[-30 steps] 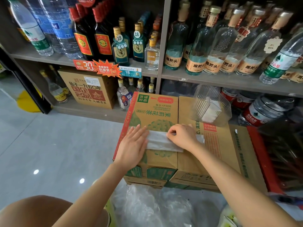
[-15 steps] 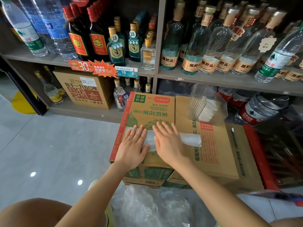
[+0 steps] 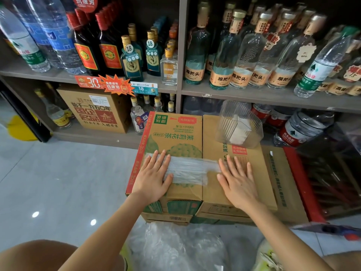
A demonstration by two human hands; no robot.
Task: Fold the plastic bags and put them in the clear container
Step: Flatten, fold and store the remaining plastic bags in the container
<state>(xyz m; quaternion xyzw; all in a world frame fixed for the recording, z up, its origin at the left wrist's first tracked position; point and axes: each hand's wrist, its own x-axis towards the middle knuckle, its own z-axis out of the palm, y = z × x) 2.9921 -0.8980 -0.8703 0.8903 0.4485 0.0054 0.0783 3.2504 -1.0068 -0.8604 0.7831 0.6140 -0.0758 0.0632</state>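
Grey-brown shelving rises behind the green-printed carton. Its two visible tiers are packed with bottles, five of them in a front row with tan labels, up and to the right of that carton. A second, plainer carton sits flush against the green-printed carton's right side, and the two tops form one level surface. In front of the green-printed carton, on the floor, lies one loose heap of crumpled plastic bags; how many it holds cannot be told.

One clear container stands to the right of the green-printed carton, at the far end of the plainer one, with white folded pieces inside. One plastic bag, flattened into a long narrow strip, lies across the near half of the green-printed carton and runs over the seam onto its neighbour.

Both hands are flat, with fingers straight and slightly spread. The left hand presses the strip's left end near the green-printed carton's left edge. The right hand lies palm-down just past the carton's right edge, at the strip's other end.
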